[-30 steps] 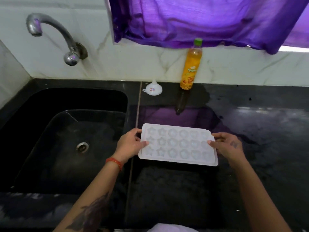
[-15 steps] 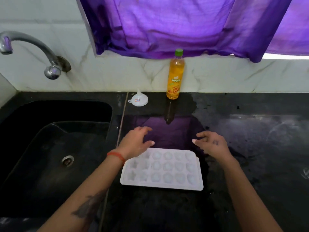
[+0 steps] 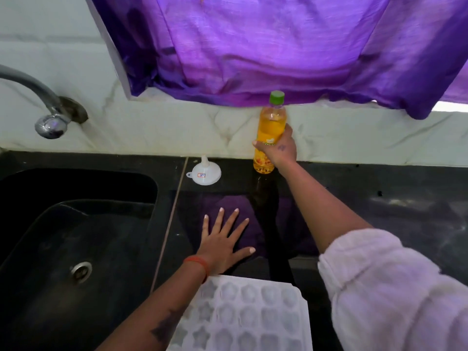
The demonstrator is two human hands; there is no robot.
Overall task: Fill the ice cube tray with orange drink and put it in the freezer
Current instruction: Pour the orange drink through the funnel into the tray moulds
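Observation:
A white ice cube tray with star and flower moulds lies flat on the black counter at the bottom of the head view, its cells holding no drink. A bottle of orange drink with a green cap stands upright against the back wall. My right hand is wrapped around the bottle's lower half. My left hand lies flat on the counter just beyond the tray, fingers spread, holding nothing.
A small white funnel rests upside down on the counter left of the bottle. A black sink with a drain takes up the left side, under a metal tap. A purple curtain hangs above the bottle.
Both hands have left the tray, which now rests on the counter. My right hand has reached forward and closed on the bottle. My left hand has settled flat on the counter.

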